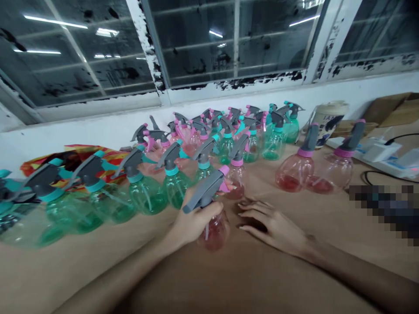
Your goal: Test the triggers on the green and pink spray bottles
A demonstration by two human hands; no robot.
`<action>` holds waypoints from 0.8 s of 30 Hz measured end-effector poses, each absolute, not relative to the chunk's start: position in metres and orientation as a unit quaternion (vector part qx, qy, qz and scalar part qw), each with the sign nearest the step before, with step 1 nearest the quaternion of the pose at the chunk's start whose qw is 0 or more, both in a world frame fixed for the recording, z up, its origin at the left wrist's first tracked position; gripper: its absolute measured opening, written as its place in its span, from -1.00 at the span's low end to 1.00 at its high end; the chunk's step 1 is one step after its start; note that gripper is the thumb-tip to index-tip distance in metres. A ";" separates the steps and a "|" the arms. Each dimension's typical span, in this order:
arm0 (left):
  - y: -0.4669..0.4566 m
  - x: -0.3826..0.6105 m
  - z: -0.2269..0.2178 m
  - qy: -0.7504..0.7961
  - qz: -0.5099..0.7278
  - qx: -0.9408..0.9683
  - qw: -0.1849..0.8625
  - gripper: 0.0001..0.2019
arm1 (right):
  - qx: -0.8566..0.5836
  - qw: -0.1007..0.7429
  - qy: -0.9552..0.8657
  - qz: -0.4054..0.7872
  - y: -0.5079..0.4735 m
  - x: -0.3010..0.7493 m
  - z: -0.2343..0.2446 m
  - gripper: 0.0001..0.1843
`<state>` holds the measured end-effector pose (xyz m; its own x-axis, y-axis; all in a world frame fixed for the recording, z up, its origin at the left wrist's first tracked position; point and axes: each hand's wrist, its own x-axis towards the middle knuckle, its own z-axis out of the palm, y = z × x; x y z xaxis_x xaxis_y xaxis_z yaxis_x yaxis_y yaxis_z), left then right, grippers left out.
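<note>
My left hand (193, 218) is wrapped around the neck of a pink spray bottle (214, 233) with a grey and pink trigger head. Some reddish tint and a dip tube show through its clear body. Just to the right, my right hand (271, 222) rests low over the table with fingers apart and nothing in it. Behind the held bottle stands another pink spray bottle (236, 176). A row of green spray bottles (147, 194) with grey and teal heads runs leftward from my left hand.
More pink and green spray bottles (225, 146) crowd the table's back by the wall. Two pink spray bottles (294, 172) stand at right, before a printed cup (329, 120). A power strip (376, 150) with cables and a cardboard box (389, 107) lie beyond. A red-yellow bag (111, 172) lies left.
</note>
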<state>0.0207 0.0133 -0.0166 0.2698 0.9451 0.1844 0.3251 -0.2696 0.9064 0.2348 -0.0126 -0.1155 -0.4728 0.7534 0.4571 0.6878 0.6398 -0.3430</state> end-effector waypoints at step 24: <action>0.012 0.020 -0.011 0.440 0.380 0.727 0.366 -0.93 | -0.484 0.286 -0.816 0.132 -0.020 0.242 -0.118 -0.62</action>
